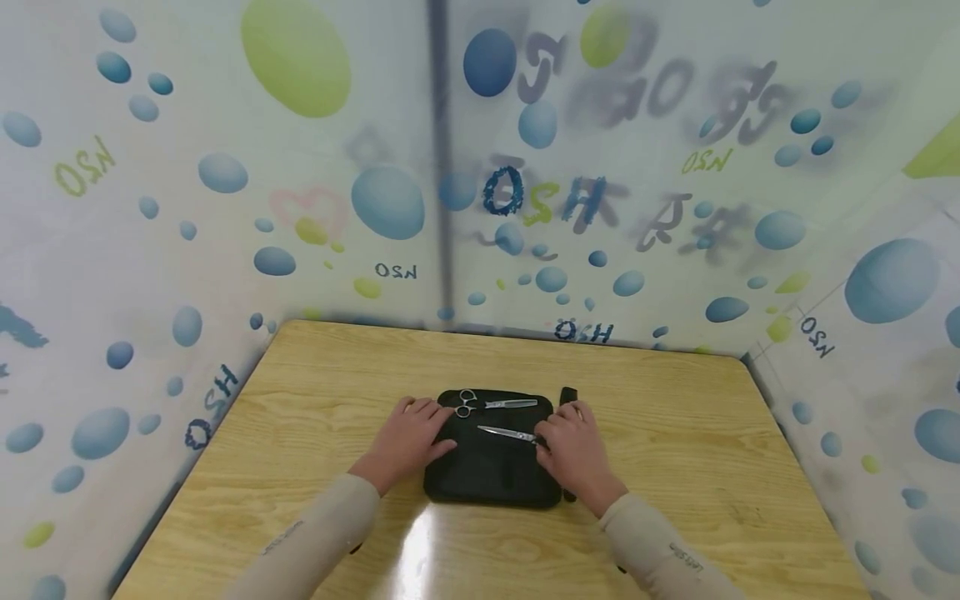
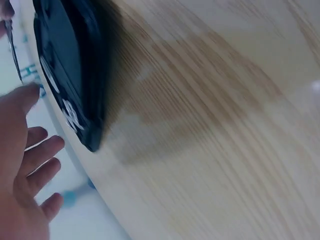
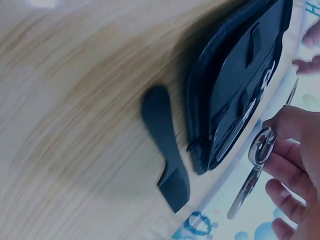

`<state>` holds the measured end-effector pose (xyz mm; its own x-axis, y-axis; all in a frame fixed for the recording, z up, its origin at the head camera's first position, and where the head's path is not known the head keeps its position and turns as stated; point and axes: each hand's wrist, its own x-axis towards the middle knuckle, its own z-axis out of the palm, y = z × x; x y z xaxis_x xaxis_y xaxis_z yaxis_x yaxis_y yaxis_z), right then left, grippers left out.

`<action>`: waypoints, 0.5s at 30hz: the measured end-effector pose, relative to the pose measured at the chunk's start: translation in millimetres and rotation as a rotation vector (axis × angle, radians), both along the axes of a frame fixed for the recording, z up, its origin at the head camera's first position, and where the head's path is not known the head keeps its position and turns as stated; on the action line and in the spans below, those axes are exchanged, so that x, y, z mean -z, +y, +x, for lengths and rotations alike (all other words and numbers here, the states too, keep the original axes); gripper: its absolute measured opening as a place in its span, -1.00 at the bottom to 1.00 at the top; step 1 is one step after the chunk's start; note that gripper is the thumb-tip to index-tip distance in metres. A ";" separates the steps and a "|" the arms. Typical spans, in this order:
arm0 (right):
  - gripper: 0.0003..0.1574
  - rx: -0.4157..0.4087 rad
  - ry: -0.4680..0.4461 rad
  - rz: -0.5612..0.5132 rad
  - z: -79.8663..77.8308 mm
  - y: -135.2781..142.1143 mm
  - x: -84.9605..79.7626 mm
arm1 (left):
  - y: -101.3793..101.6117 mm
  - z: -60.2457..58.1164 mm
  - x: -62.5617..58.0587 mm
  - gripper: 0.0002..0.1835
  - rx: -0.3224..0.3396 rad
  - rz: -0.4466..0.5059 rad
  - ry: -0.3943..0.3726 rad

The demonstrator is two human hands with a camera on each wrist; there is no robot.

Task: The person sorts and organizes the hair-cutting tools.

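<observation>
A black zip case (image 1: pixel 491 475) lies on the table with a pair of silver thinning scissors (image 1: pixel 512 404) near its far edge, ring handles to the left. Over the case, my right hand (image 1: pixel 577 450) pinches a second pair of scissors (image 1: pixel 506 432) by the handle end, blades pointing left. The right wrist view shows the thumb and fingers at the ring handle (image 3: pixel 262 146) of these scissors, raised above the case. My left hand (image 1: pixel 408 437) is at the case's left side, its fingers loosely spread and holding nothing in the left wrist view.
Beside the case's right edge lies a flat black tool (image 3: pixel 167 145) with a narrowed middle and an angular end, partly hidden by my right hand in the head view. The wooden table (image 1: pixel 337 367) meets patterned curtain-like walls (image 1: pixel 390 200) behind and at both sides.
</observation>
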<state>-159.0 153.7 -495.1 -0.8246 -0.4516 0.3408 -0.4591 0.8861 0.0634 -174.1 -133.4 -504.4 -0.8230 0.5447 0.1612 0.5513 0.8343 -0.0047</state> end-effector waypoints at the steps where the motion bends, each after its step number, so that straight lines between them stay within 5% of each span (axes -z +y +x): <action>1: -0.86 0.006 -0.001 -0.005 -1.1 2.2 0.1 | -3.6 0.2 -0.1 -0.35 -0.018 -0.010 -0.049; 6: -0.83 0.055 -0.038 -0.005 -5.9 10.7 -1.1 | -17.4 1.2 -0.4 -0.05 -0.081 -0.045 -0.221; 15: -0.88 0.105 -0.047 -0.004 -9.0 14.5 -2.8 | -26.9 5.5 3.4 0.26 -0.109 -0.092 -0.372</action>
